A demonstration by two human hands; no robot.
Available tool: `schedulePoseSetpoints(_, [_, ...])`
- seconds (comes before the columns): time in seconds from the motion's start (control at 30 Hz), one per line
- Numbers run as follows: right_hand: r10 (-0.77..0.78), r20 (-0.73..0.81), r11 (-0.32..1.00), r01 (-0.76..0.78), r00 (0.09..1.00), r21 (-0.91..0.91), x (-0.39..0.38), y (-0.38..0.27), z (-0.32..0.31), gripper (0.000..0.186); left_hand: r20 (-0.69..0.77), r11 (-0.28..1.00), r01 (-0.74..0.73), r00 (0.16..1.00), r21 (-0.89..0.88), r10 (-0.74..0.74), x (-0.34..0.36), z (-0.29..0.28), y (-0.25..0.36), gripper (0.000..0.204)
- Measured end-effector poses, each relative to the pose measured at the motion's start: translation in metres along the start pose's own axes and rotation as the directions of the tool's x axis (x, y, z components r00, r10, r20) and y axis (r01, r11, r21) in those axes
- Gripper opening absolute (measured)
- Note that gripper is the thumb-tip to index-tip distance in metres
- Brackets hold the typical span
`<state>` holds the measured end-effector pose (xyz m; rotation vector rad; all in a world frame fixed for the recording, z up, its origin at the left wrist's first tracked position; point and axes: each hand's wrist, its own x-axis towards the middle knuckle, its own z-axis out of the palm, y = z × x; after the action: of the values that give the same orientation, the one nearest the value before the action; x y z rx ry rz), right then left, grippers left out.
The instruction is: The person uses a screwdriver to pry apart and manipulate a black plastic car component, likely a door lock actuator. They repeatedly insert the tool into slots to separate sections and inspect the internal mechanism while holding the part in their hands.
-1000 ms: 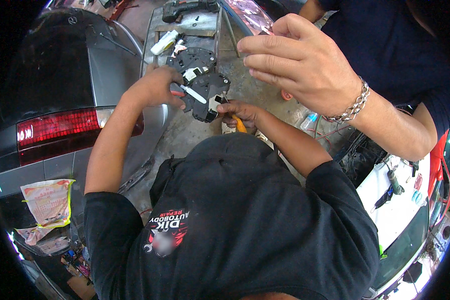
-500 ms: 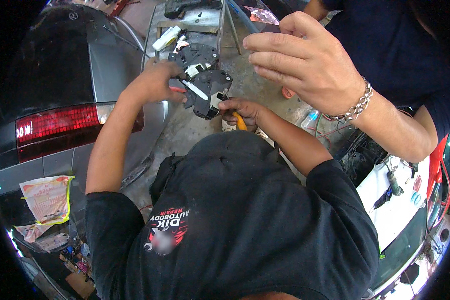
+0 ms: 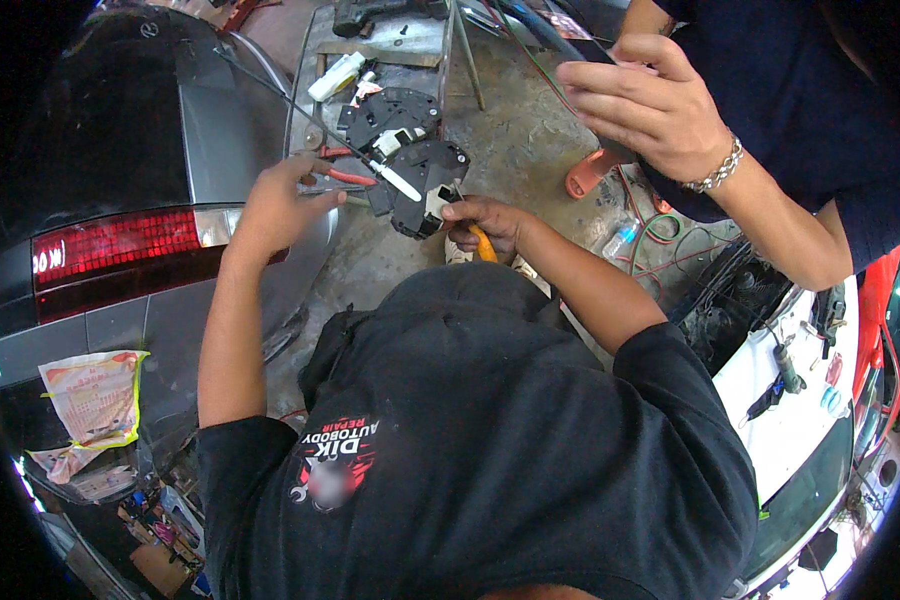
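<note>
My left hand (image 3: 278, 202) hovers left of the black plastic assembly, thumb and fingers apart, close to the red handles of a pair of pliers (image 3: 353, 178). A thin dark cable with a white end sleeve (image 3: 398, 183) runs from the grey car's side across the assembly. The black round-lobed assembly (image 3: 422, 165), with white plastic pieces on it, extends from the bench toward my right hand. With my right hand (image 3: 492, 222) I grip its near edge, and a yellow-handled tool (image 3: 484, 243) sits in the same fingers. That tool's tip is hidden.
A metal bench (image 3: 390, 58) carries a white bottle (image 3: 338, 77) and small parts. The grey car's red tail light (image 3: 120, 250) is at left. A co-worker's braceleted hand (image 3: 660, 115) holds a dark flat object at upper right. Hoses (image 3: 660, 230) and a clear bottle (image 3: 622, 238) lie on the floor.
My left hand has pulled back left from the assembly and opened, uncovering the pliers' red handles and the cable. My right hand stays. The co-worker's hand has moved right and away.
</note>
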<state>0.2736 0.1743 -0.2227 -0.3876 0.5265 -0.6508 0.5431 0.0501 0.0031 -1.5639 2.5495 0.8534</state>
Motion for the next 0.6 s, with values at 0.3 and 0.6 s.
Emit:
schedulePoseSetpoints(0.3, [0.073, -0.001, 0.993, -0.073, 0.997, -0.089, 0.000, 0.002, -0.004, 0.053, 0.287, 0.795, 0.261, 0.951, -0.548, -0.114, -0.011, 0.083, -0.038, 0.086])
schedulePoseSetpoints(0.6, [0.026, -0.098, 0.895, -0.067, 0.995, -0.441, -0.023, -0.029, 0.045, 0.063, 0.260, 0.199, 0.286, 0.954, -0.937, -0.148, -0.017, 0.107, 0.008, 0.076])
